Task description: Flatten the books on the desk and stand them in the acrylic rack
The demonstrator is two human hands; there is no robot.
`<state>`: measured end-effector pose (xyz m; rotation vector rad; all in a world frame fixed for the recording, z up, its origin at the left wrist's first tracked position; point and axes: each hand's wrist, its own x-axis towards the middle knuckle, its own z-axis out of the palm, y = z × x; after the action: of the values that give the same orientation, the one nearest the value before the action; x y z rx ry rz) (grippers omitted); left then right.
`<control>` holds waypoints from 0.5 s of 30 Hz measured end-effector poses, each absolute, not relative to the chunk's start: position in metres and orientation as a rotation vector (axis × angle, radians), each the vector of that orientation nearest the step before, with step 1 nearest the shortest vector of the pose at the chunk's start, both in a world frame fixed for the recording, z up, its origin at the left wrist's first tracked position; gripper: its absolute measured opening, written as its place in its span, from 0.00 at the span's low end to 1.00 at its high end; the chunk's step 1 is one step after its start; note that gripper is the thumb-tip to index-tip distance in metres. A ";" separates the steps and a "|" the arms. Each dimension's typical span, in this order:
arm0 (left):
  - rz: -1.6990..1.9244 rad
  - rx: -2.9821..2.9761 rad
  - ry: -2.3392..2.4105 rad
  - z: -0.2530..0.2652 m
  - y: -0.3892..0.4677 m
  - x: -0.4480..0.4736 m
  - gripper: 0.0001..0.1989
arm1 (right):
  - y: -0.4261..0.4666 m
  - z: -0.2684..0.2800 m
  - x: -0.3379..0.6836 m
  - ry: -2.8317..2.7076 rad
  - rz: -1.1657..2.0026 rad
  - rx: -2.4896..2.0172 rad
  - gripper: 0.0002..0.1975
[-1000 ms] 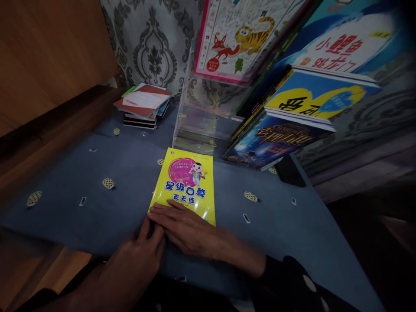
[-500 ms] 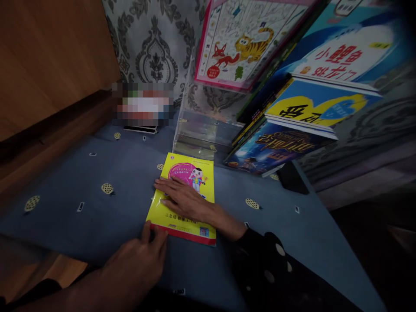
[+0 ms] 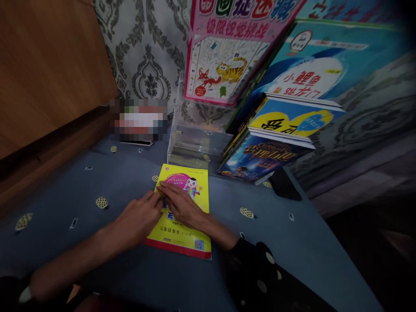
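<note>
A yellow workbook (image 3: 185, 234) with a red bottom strip and a cartoon child on its cover lies flat and closed on the cloth-covered table. Across its middle rests my right hand (image 3: 183, 206), palm down, fingers stretched toward the left edge. My left hand (image 3: 143, 214) is at that same edge, its fingers curled and pressed together against the right fingertips. What the left fingertips hold, if anything, is hidden. Part of the cover's printing lies under my right hand.
A clear acrylic rack (image 3: 195, 156) stands behind the workbook. It holds a pink picture book (image 3: 214, 65), a blue book (image 3: 263, 158) and others. A dark flat object (image 3: 286, 184) lies at the right. Far left, a blurred-out stack (image 3: 138, 123) sits near the wall.
My left hand has moved from the workbook's lower left corner up along its left edge to meet my right fingers. The view has shifted, showing more of the rack's upper books.
</note>
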<state>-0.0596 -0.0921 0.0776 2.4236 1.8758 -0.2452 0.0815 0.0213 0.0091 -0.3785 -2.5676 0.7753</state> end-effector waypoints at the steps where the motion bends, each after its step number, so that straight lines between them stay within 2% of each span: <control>1: -0.223 2.428 1.893 0.075 -0.082 -0.063 0.17 | 0.023 0.008 0.082 -2.552 0.755 -0.420 0.25; 9: 0.034 2.470 1.972 0.050 -0.011 -0.081 0.15 | 0.044 0.009 0.091 -2.600 0.514 -0.740 0.26; 15: 0.241 2.485 2.082 0.029 0.000 -0.086 0.19 | 0.066 0.005 0.128 -2.554 0.515 -0.909 0.25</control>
<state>-0.0860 0.0001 0.0291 2.4852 2.0819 0.2412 0.1278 0.0661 0.0053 -0.9087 -2.5535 0.5152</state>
